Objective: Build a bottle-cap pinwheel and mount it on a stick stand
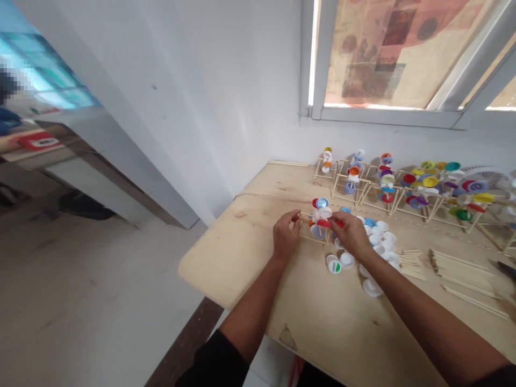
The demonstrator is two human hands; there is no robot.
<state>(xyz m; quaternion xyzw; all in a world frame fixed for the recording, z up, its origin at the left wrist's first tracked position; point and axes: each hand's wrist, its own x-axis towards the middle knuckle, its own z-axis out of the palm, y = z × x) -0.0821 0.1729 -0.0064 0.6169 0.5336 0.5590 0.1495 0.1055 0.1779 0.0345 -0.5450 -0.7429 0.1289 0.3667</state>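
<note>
A small wooden-stick frame (pixel 312 237) bearing a wheel of coloured bottle caps (pixel 321 216) stands on the wooden table, between my hands. My left hand (pixel 286 234) is closed on the left end of the stick frame, thumb and fingers together at its upper corner. My right hand (pixel 351 235) pinches at the right side of the cap wheel, beside a red cap. Its fingertips partly hide what they grip. Loose white and blue caps (pixel 379 236) lie in a pile beside and under my right forearm.
Several similar frames with cap wheels (pixel 387 191) line the back of the table (pixel 226 242) by the wall. Loose sticks (pixel 463 269) lie at the right, near a dark tool (pixel 506 270). At far left, a person's hand (pixel 10 142) is beside a red object (pixel 40 141).
</note>
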